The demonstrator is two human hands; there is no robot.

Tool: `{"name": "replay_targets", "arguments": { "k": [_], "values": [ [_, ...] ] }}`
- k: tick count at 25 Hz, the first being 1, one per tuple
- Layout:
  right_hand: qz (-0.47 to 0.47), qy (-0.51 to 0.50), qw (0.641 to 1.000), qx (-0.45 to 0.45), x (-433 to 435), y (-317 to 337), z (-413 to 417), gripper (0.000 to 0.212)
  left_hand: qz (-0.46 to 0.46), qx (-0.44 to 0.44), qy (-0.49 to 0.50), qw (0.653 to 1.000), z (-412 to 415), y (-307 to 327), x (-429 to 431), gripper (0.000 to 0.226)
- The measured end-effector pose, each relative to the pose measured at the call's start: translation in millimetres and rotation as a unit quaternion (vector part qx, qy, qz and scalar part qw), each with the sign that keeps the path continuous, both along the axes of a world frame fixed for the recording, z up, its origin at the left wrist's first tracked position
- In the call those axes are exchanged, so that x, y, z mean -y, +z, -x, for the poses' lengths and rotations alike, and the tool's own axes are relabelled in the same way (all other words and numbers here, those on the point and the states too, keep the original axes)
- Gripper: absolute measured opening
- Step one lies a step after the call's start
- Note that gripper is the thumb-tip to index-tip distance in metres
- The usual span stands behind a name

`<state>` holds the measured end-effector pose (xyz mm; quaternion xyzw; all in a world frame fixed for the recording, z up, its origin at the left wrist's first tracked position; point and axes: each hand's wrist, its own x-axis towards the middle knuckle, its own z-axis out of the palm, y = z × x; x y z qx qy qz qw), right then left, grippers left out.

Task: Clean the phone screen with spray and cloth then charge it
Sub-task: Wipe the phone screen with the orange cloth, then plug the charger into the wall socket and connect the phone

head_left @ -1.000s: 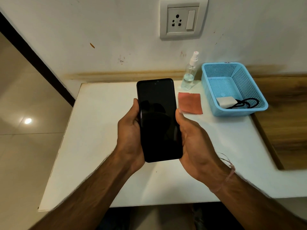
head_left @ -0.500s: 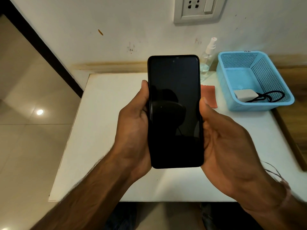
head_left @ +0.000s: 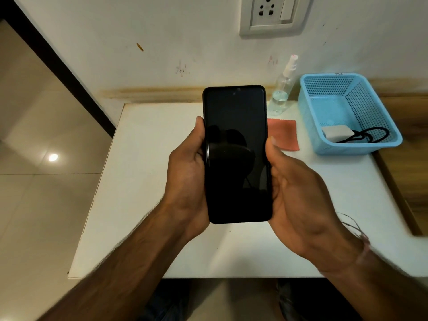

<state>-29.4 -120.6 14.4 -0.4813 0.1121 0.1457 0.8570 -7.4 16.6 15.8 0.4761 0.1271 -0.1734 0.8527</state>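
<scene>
Inspection step, before any spraying. Above the white surface [head_left: 143, 181], the left hand [head_left: 185, 172] clasped the left edge of the phone [head_left: 236, 154], which was held upright with its dark screen toward the camera. The right hand [head_left: 298, 188] cupped the right edge, its grip likewise closed on the phone. Reckoned from the phone, the wall socket [head_left: 273, 15] sat near twelve o'clock, the spray bottle [head_left: 281, 93] stood at one o'clock, the orange cloth [head_left: 286, 135] lay flat at two o'clock, and the blue basket [head_left: 356, 149] at three o'clock held the charger [head_left: 333, 134] and cable [head_left: 370, 134]. The next move probably called for freeing the right hand to reach the bottle, the left alone supporting the phone.
</scene>
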Motion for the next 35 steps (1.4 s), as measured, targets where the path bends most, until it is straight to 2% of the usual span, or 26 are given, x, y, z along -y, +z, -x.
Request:
{"name": "replay_targets", "arguments": {
  "k": [10,13,15,18,21,24,28,35],
  "values": [
    [0.046,-0.04,0.998,-0.006,-7,-24,-20,0.035,-0.023,-0.057,0.044,0.997,-16,-16,11,0.06],
    [0.028,-0.06,0.998,-0.007,-5,-29,-28,0.029,-0.037,-0.039,0.072,0.996,-20,-19,8,0.048],
    [0.071,-0.087,0.994,-0.004,-6,-33,-37,0.024,-0.088,-0.012,0.119,0.989,-28,-27,4,0.03],
    [0.203,-0.119,0.972,-0.004,-10,-44,-49,0.026,-0.176,-0.004,0.142,0.974,-36,-36,2,0.024],
    [0.327,-0.135,0.935,0.012,-7,-60,-59,0.008,-0.235,-0.019,0.152,0.96,-42,-47,1,0.016],
    [0.381,-0.13,0.916,0.015,-2,-70,-64,0.007,-0.281,-0.024,0.152,0.947,-46,-57,1,0.01],
    [0.461,-0.12,0.878,0.036,1,-77,-63,0.005,-0.338,-0.029,0.149,0.929,-46,-67,0,0.014],
    [0.511,-0.035,0.858,0.03,6,-79,-64,0.021,-0.344,-0.063,0.098,0.932,-51,-69,0,0.024]
  ]
}}
